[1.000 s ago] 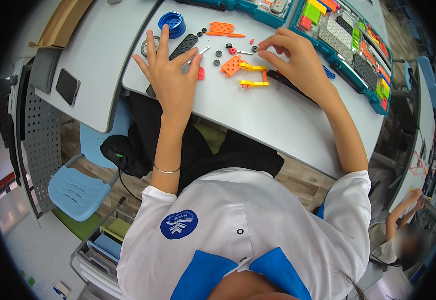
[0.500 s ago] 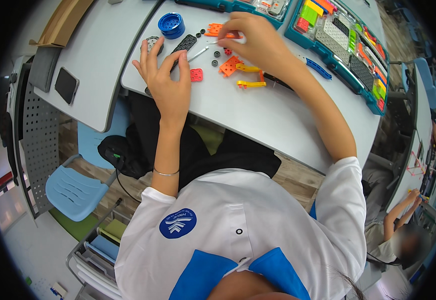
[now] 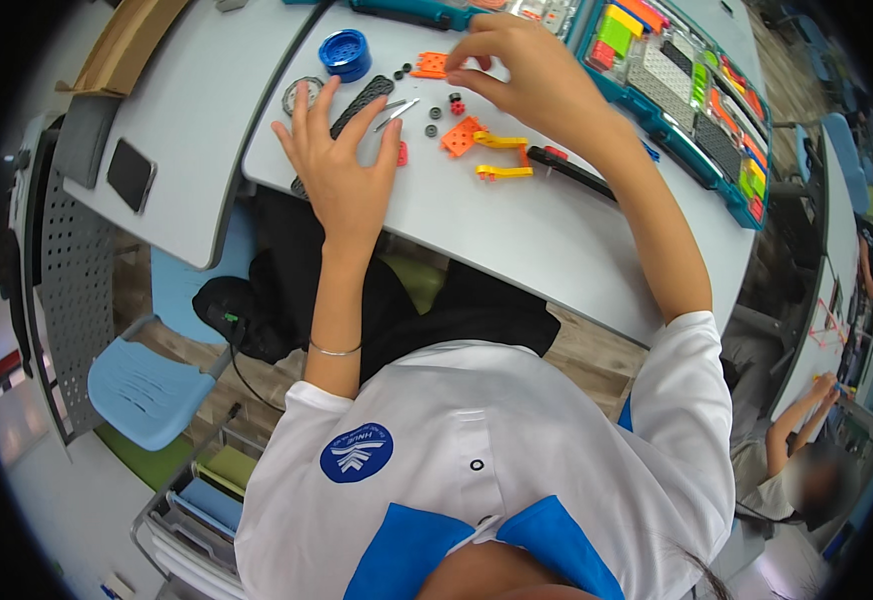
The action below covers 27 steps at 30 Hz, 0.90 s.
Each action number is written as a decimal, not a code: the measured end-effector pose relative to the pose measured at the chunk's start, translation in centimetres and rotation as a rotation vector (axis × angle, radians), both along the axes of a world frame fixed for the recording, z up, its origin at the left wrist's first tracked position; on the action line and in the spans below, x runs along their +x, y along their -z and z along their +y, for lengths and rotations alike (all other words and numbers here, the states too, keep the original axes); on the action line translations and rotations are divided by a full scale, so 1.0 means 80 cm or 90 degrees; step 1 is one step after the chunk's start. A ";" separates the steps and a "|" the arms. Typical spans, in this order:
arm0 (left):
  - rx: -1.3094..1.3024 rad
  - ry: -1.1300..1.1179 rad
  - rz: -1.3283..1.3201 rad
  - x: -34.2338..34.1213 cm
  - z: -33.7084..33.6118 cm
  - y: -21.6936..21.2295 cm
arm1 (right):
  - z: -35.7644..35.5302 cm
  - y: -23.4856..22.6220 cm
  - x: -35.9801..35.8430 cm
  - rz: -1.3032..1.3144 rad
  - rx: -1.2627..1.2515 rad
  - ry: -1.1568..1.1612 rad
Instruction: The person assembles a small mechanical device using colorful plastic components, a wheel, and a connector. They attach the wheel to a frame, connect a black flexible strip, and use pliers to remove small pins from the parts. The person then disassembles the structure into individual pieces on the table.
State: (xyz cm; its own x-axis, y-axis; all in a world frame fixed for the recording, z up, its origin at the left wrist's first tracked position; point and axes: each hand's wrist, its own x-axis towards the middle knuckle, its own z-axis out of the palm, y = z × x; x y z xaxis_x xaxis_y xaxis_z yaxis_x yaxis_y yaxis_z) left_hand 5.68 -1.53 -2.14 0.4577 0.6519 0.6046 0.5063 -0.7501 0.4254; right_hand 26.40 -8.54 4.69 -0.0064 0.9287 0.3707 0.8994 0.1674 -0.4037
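Observation:
My left hand (image 3: 342,175) is over the table's near left part, fingers spread and curved, gripping nothing I can see. Beside its thumb and index finger lies a thin silver pointed tool (image 3: 398,114). Under and behind those fingers are a black perforated strip (image 3: 365,103) and a red plate (image 3: 403,154), partly hidden. My right hand (image 3: 532,75) hovers farther off, its thumb and index finger apart beside an orange perforated plate (image 3: 430,65); whether they touch it I cannot tell. Small dark wheels (image 3: 434,113) and a red piece (image 3: 458,107) sit between the hands.
A second orange plate (image 3: 463,137), a yellow forked part (image 3: 502,141) and a black bar (image 3: 572,176) lie right of centre. At the back stand a blue wheel (image 3: 345,55) and a teal case of coloured parts (image 3: 679,125). A phone (image 3: 132,175) rests on the left table.
The right hand has drawn away from the silver tool's tip, its thumb and index finger parting. My left hand has shifted slightly right and toward me.

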 end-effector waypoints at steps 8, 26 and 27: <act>-0.017 -0.029 -0.001 0.001 0.002 0.001 | -0.151 -0.008 0.018 -0.045 -0.165 0.112; -0.737 0.614 -0.417 0.024 -0.084 -0.062 | -0.151 -0.035 -0.019 0.797 -0.386 -0.126; -0.725 0.627 -0.414 0.023 -0.081 -0.060 | -0.152 -0.034 -0.021 0.843 -0.402 -0.120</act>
State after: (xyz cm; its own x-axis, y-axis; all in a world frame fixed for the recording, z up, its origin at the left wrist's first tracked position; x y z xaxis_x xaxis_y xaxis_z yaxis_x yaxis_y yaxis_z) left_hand 7.50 -8.05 2.67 0.8173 0.4977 0.2905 -0.4228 0.1754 0.8891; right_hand 24.69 -20.69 7.43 -0.1295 0.9586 -0.2536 -0.1875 -0.2748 -0.9430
